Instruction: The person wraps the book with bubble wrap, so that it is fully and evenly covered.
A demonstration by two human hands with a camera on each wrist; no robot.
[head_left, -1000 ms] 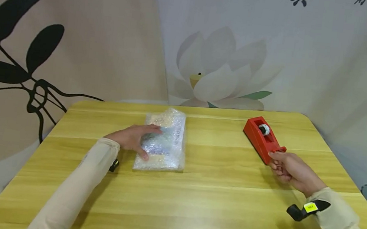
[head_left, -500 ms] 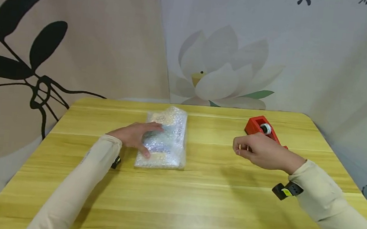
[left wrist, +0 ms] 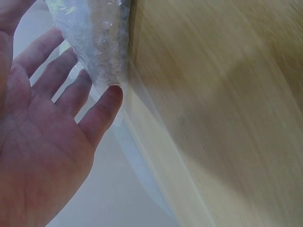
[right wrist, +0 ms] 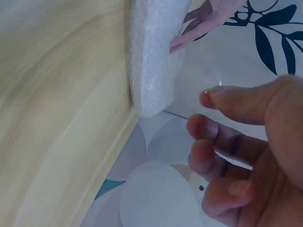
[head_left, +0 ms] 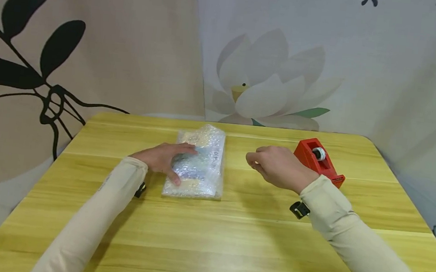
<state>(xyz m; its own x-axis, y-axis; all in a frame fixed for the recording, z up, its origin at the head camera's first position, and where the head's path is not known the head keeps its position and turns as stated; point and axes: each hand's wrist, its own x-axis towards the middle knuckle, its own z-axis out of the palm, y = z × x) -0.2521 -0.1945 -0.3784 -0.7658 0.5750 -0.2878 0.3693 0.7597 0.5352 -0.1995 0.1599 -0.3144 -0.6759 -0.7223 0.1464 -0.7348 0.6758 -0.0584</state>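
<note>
A flat package in bubble wrap [head_left: 204, 170] lies on the wooden table. My left hand [head_left: 163, 159] rests on its left side, fingers spread over the wrap. The left wrist view shows that hand [left wrist: 52, 109] with its fingertips at the package edge. To the right of the package, my right hand [head_left: 278, 166] hovers over the table. Thumb and forefinger of the right hand [right wrist: 246, 142] are pinched together with a small clear glint at the tips, which looks like a piece of clear tape [right wrist: 220, 83]. The red tape dispenser [head_left: 324, 165] stands behind the right wrist.
The wooden table [head_left: 206, 250] has its far edge against a printed curtain [head_left: 131, 47] with leaves and a lotus. A white tape roll [head_left: 319, 153] sits in the dispenser. Black cameras are strapped at both wrists.
My right hand has left the tape dispenser's cutter end and moved left toward the package. My left hand has stayed on the package. The head view has shifted slightly.
</note>
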